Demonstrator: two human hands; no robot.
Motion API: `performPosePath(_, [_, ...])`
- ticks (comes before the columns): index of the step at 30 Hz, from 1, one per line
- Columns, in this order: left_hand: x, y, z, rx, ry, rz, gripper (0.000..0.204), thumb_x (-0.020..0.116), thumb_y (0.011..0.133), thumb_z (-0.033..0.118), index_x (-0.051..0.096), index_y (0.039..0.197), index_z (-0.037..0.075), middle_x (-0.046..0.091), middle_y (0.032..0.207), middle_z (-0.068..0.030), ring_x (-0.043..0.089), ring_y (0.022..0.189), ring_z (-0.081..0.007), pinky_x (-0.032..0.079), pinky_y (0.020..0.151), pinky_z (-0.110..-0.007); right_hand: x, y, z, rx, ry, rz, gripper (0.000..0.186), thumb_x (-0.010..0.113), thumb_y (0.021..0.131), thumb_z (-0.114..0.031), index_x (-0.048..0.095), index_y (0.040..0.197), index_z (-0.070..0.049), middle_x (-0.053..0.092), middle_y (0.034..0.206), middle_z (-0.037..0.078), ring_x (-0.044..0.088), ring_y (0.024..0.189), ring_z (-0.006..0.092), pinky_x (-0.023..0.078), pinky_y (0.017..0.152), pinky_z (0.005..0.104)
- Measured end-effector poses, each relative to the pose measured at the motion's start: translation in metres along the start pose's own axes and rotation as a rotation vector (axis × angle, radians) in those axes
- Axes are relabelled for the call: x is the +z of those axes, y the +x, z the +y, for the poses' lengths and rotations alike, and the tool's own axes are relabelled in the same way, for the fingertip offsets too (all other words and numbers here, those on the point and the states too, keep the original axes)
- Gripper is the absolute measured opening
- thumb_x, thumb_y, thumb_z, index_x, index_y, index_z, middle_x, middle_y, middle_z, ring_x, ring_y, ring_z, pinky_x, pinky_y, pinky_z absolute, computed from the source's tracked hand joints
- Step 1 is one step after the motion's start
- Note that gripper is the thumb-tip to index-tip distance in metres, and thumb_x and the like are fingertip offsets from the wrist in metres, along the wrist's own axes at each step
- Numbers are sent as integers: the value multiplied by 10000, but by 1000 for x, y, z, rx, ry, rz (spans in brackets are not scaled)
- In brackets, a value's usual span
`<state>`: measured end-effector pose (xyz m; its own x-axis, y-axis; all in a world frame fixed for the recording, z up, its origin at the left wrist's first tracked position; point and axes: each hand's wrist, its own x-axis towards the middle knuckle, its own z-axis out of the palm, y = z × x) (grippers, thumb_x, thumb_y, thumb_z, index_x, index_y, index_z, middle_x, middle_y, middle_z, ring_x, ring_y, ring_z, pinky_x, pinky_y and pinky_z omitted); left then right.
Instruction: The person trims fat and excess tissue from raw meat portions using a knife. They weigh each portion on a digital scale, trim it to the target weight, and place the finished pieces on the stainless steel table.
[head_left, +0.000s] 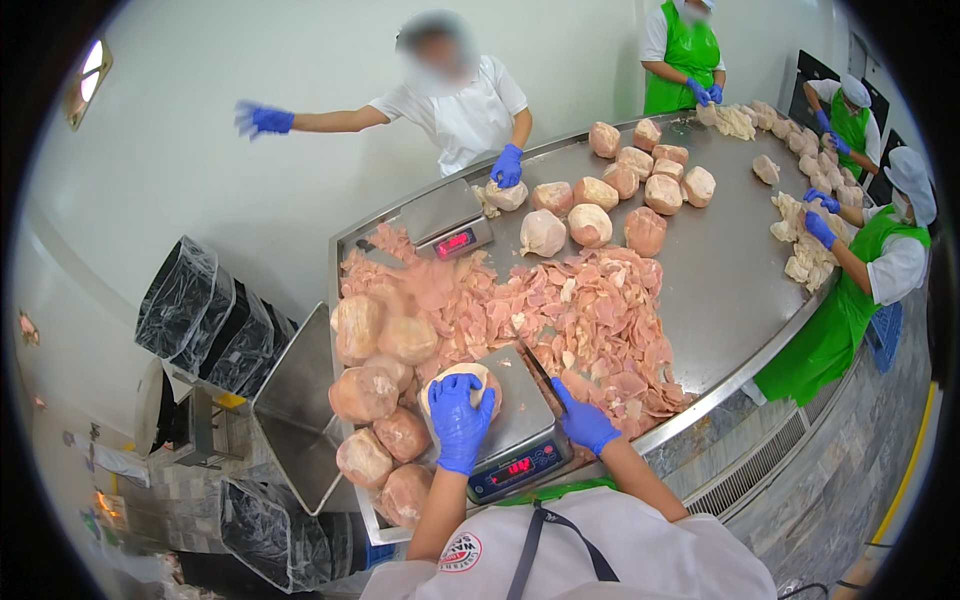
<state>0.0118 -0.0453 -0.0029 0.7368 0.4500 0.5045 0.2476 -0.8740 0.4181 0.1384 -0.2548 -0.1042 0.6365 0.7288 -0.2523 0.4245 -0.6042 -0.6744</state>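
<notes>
My left hand point(460, 417), in a blue glove, grips a round ball of raw pale meat point(487, 379) from above, fingers curved over its top. The ball rests toward the left side of a steel scale plate point(527, 405), whose display point(517, 468) glows red. In my right hand point(587, 414), also blue-gloved, is a knife point(538, 371), held at the right edge of the plate, its blade angled away to the far left. Several more meat balls point(403, 434) are crowded left of the scale. Thin pink meat slices point(600, 320) lie in a broad heap beyond the knife.
Across the steel table point(715, 270), a person point(460, 110) rests one hand on meat by a second scale point(455, 238), the other arm stretched out. Co-workers in green aprons point(845, 315) handle meat at right. A steel bin point(300, 410) and bag-lined tubs point(195, 310) stand left.
</notes>
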Motion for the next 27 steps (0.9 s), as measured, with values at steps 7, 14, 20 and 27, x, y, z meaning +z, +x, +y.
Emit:
performPosePath(7, [-2,4,-3,0,-21,-19,192,695,842,254,614,837,80,614,882,-120,589,896,-341,387,994,-482,8,10,9,19,-26,15,806,492,902,-63,149,1593,-296,653,810,313,658,704,439,504,675,537])
performPosePath(14, [-6,7,-17,78,-163,-26,155,696,843,211,610,826,83,614,842,-106,604,860,-342,415,986,-475,9,13,11,7,-38,45,803,450,896,-32,163,1591,-315,676,886,291,674,733,422,517,681,525])
performPosePath(20, [-14,2,-40,107,-293,-73,116,716,839,169,643,821,81,666,857,-76,639,868,-303,468,942,-453,23,22,23,-45,12,40,751,464,926,-77,175,1591,-275,663,906,320,671,764,439,516,719,522])
performPosePath(27, [-5,8,-39,-288,-287,119,197,689,891,213,663,968,33,657,968,-146,619,939,-312,470,878,-406,12,12,13,16,-49,19,763,479,929,-94,158,1592,-291,666,867,309,669,753,440,518,707,511])
